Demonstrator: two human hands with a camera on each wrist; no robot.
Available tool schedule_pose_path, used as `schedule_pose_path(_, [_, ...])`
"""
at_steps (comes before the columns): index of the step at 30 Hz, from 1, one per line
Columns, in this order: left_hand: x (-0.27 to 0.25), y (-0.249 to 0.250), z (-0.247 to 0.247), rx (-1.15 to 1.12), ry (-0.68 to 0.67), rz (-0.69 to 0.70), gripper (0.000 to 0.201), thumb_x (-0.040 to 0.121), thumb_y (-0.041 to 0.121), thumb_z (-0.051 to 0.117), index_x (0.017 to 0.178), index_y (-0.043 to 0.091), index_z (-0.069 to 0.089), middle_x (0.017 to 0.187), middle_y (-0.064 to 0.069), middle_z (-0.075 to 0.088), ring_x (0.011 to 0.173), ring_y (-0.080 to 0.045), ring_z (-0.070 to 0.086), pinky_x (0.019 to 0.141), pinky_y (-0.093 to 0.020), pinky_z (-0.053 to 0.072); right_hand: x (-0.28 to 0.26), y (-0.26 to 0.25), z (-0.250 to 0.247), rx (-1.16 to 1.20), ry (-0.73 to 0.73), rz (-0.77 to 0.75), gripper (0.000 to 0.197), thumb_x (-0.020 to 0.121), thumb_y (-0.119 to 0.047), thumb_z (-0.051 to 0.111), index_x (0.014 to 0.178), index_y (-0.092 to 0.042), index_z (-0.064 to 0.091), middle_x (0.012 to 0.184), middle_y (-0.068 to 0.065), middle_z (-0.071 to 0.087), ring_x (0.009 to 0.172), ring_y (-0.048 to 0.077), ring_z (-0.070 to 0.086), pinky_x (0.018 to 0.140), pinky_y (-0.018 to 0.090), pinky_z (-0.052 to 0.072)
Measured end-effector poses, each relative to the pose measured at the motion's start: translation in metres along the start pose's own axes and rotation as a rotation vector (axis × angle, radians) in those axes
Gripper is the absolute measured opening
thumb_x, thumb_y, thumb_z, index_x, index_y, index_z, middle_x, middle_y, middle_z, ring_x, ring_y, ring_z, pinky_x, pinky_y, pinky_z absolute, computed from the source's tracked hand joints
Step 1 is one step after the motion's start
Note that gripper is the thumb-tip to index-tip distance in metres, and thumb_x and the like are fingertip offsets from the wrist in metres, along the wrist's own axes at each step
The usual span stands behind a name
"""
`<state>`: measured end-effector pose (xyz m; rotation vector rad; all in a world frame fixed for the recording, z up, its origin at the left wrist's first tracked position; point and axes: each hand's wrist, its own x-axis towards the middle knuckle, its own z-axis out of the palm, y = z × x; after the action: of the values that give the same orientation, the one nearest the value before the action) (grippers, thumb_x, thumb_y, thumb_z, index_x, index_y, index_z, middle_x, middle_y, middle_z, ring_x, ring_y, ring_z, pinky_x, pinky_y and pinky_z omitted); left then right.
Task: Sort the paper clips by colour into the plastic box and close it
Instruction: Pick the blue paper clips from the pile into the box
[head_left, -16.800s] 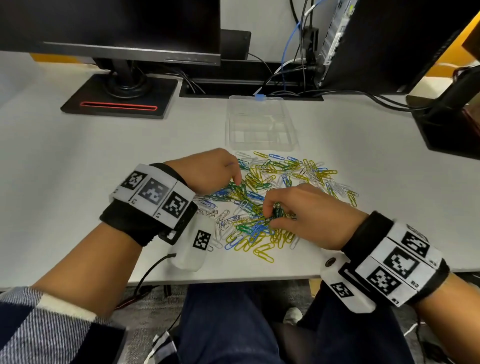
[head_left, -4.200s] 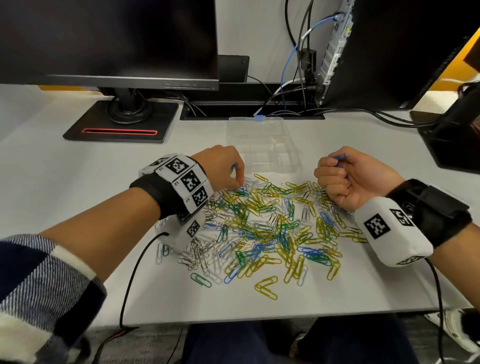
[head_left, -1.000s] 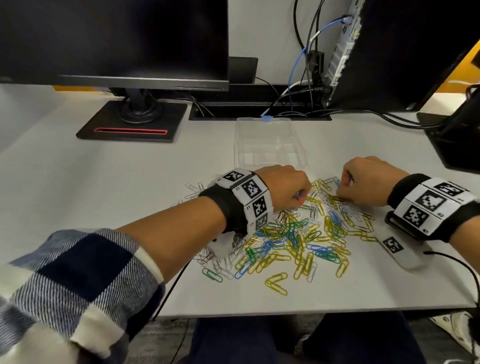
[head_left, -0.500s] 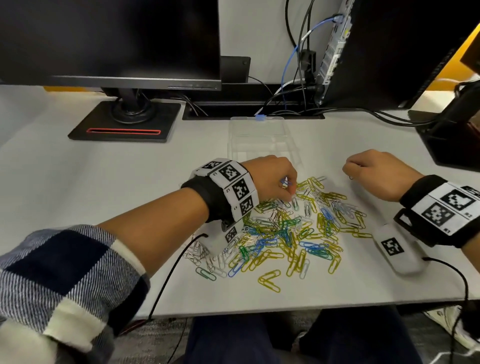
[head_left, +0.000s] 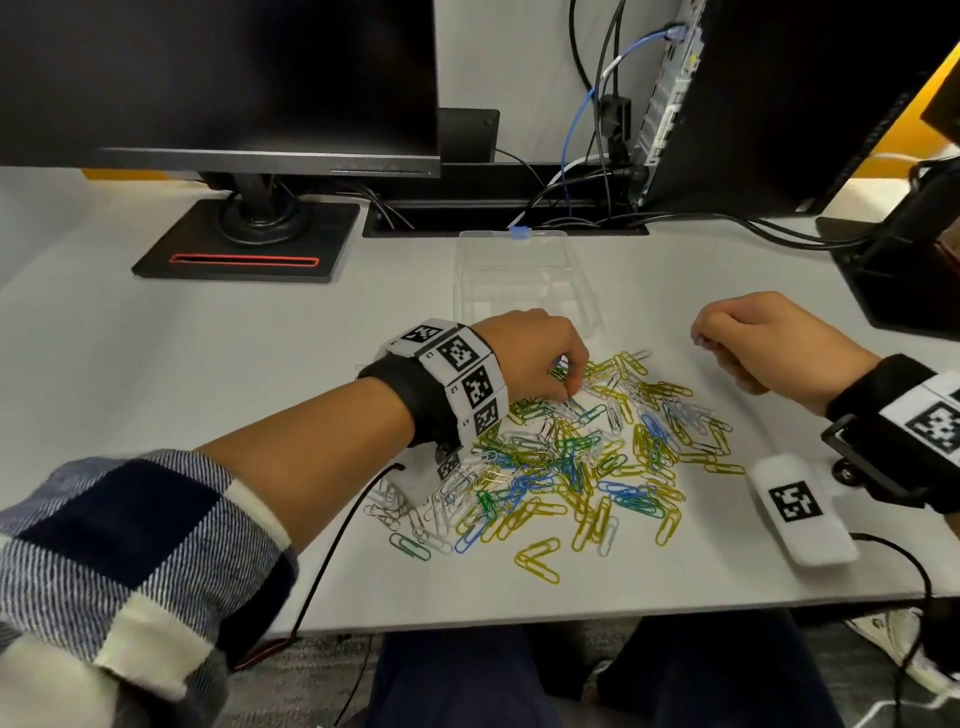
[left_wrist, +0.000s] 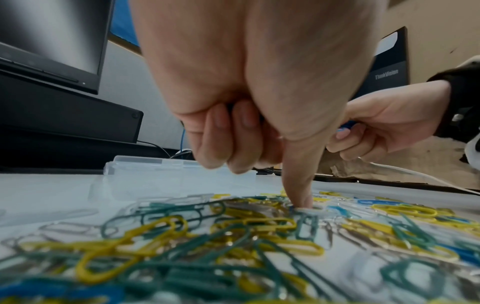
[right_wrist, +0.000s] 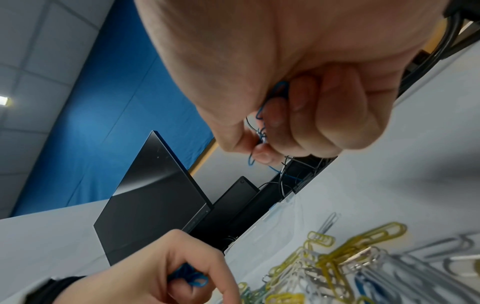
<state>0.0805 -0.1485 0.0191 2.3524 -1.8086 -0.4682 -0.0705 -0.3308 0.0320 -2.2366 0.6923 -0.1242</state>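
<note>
Since half a second ago, left hand (head_left: 524, 358) has dropped deeper into the paper clips (head_left: 582, 462); forefinger pins one to the surface (head_left: 208, 338), other fingers curled around blue clips. Right hand (head_left: 753, 338) hovers, fist closed around blue clips (right_wrist: 262, 115). Step: gathering blue. Plastic box (head_left: 519, 270) sits open behind the pile. Next, probably: pinch the pinned clip, then drop blues into one compartment.

Mixed-colour paper clips (head_left: 582, 462) before open plastic box (head_left: 519, 275)
</note>
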Motion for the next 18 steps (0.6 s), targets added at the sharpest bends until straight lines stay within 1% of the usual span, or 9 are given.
schedule_pose_path(1, [0.001, 0.001, 0.0, 0.005, -0.012, 0.005, 0.003, 0.087, 0.026, 0.069, 0.089, 0.025, 0.068, 0.07, 0.012, 0.041, 0.064, 0.0, 0.037, 0.056, -0.026, 0.028, 0.0, 0.0, 0.0, 0.004, 0.001, 0.0, 0.028, 0.094, -0.014, 0.044, 0.07, -0.006, 0.056, 0.055, 0.005, 0.038, 0.051, 0.02, 0.03, 0.048, 0.027, 0.028])
schedule_pose_path(2, [0.002, 0.001, 0.001, 0.006, -0.019, 0.009, 0.004, 0.086, 0.026, 0.07, 0.086, 0.026, 0.065, 0.071, 0.013, 0.041, 0.065, 0.0, 0.037, 0.058, -0.026, 0.028, 0.0, 0.0, 0.0, 0.008, 0.001, 0.0, 0.028, 0.094, -0.013, 0.044, 0.07, -0.006, 0.056, 0.054, 0.005, 0.038, 0.051, 0.02, 0.03, 0.048, 0.027, 0.028])
schedule_pose_path(4, [0.003, 0.001, 0.002, 0.014, -0.028, 0.016, 0.007, 0.087, 0.027, 0.069, 0.084, 0.027, 0.063, 0.071, 0.014, 0.041, 0.065, -0.002, 0.038, 0.061, -0.025, 0.029, 0.001, 0.001, 0.001, 0.016, -0.004, 0.005, 0.029, 0.094, -0.014, 0.044, 0.069, -0.006, 0.056, 0.054, 0.005, 0.038, 0.051, 0.02, 0.03, 0.047, 0.026, 0.028])
schedule_pose_path(6, [0.002, 0.0, 0.001, 0.032, -0.022, 0.024, 0.002, 0.09, 0.025, 0.065, 0.089, 0.023, 0.066, 0.07, 0.015, 0.04, 0.067, -0.006, 0.039, 0.064, -0.024, 0.03, 0.002, 0.001, 0.001, 0.016, -0.01, 0.01, 0.029, 0.094, -0.015, 0.044, 0.069, -0.007, 0.056, 0.054, 0.004, 0.038, 0.051, 0.02, 0.03, 0.047, 0.026, 0.028])
schedule_pose_path(9, [0.002, -0.002, 0.003, 0.042, -0.007, 0.009, 0.01, 0.093, 0.022, 0.059, 0.096, 0.016, 0.066, 0.069, 0.016, 0.042, 0.065, -0.005, 0.039, 0.065, -0.023, 0.031, 0.002, 0.002, 0.003, 0.015, -0.015, 0.008, 0.029, 0.094, -0.015, 0.044, 0.069, -0.007, 0.057, 0.053, 0.003, 0.039, 0.051, 0.02, 0.031, 0.047, 0.027, 0.029])
schedule_pose_path(11, [0.003, -0.003, 0.005, 0.039, -0.011, 0.0, 0.014, 0.094, 0.022, 0.058, 0.099, 0.012, 0.066, 0.07, 0.013, 0.045, 0.069, -0.007, 0.041, 0.066, -0.022, 0.032, 0.001, 0.003, 0.005, 0.023, -0.022, 0.01, 0.029, 0.095, -0.015, 0.043, 0.069, -0.008, 0.056, 0.053, 0.002, 0.039, 0.05, 0.02, 0.031, 0.046, 0.026, 0.029])
schedule_pose_path(14, [0.002, -0.002, 0.006, 0.021, -0.038, -0.019, 0.017, 0.094, 0.023, 0.058, 0.1, 0.008, 0.064, 0.07, 0.011, 0.045, 0.071, -0.011, 0.043, 0.064, -0.021, 0.031, 0.002, 0.003, 0.009, 0.051, -0.04, 0.028, 0.03, 0.095, -0.014, 0.043, 0.068, -0.008, 0.055, 0.05, -0.002, 0.038, 0.047, 0.017, 0.03, 0.045, 0.025, 0.029])
schedule_pose_path(16, [0.002, -0.002, 0.007, 0.016, -0.039, -0.023, 0.019, 0.094, 0.021, 0.056, 0.099, 0.004, 0.065, 0.074, 0.003, 0.05, 0.072, -0.016, 0.045, 0.061, -0.022, 0.031, 0.002, 0.003, 0.012, 0.079, -0.056, 0.04, 0.03, 0.096, -0.013, 0.042, 0.068, -0.008, 0.053, 0.048, -0.004, 0.036, 0.046, 0.017, 0.029, 0.044, 0.025, 0.027])
schedule_pose_path(18, [0.002, -0.001, 0.007, 0.006, -0.032, -0.024, 0.02, 0.093, 0.019, 0.056, 0.098, 0.002, 0.065, 0.078, -0.002, 0.052, 0.071, -0.018, 0.045, 0.056, -0.024, 0.032, 0.002, 0.003, 0.014, 0.112, -0.065, 0.053, 0.029, 0.096, -0.012, 0.042, 0.069, -0.008, 0.052, 0.049, -0.003, 0.034, 0.046, 0.017, 0.027, 0.042, 0.024, 0.025])
